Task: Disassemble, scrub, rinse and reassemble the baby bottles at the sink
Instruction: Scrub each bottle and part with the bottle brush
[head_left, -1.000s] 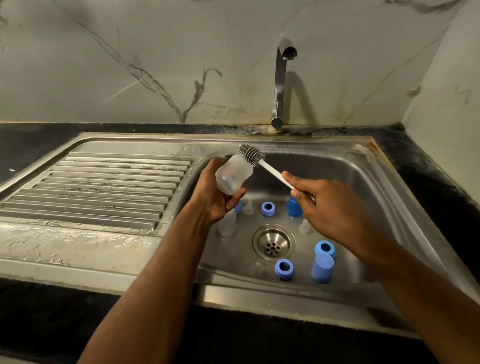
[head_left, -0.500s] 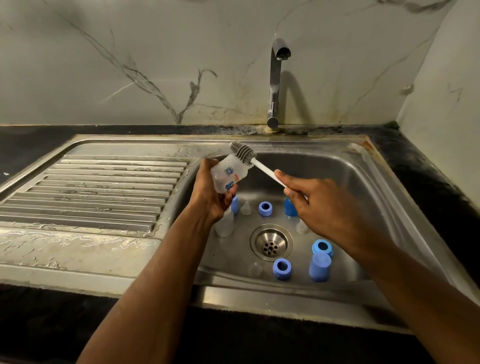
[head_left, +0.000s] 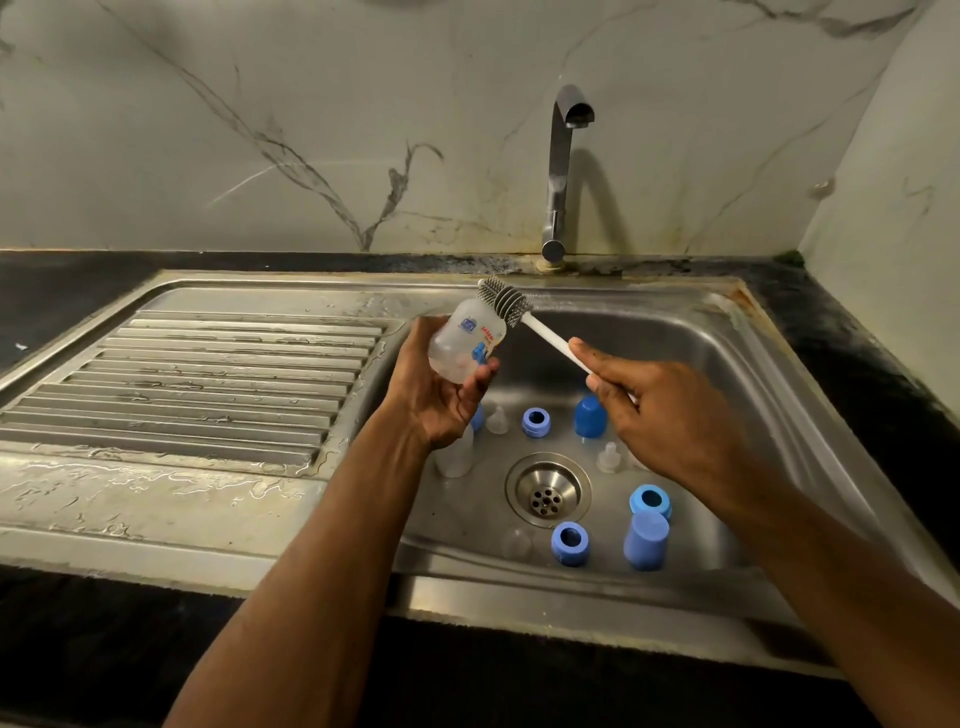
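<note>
My left hand (head_left: 441, 400) grips a clear baby bottle (head_left: 467, 343) with a printed label, tilted above the left side of the basin. My right hand (head_left: 670, 415) holds the white handle of a bottle brush (head_left: 506, 307), whose grey bristle head lies against the bottle's upper outer side. On the basin floor lie blue screw rings (head_left: 536, 422), blue caps (head_left: 645, 540), clear teats (head_left: 497, 421) and another clear bottle (head_left: 455, 453), partly hidden behind my left wrist.
The steel sink (head_left: 737, 374) has a round drain (head_left: 547, 491) in the middle and a wet ribbed drainboard (head_left: 197, 384) on the left. A metal tap (head_left: 561, 171) stands behind the basin; no water runs. Dark counter and marble walls surround it.
The bottle has turned in my left hand, so its printed label now faces me. The brush head stays against the bottle's upper side.
</note>
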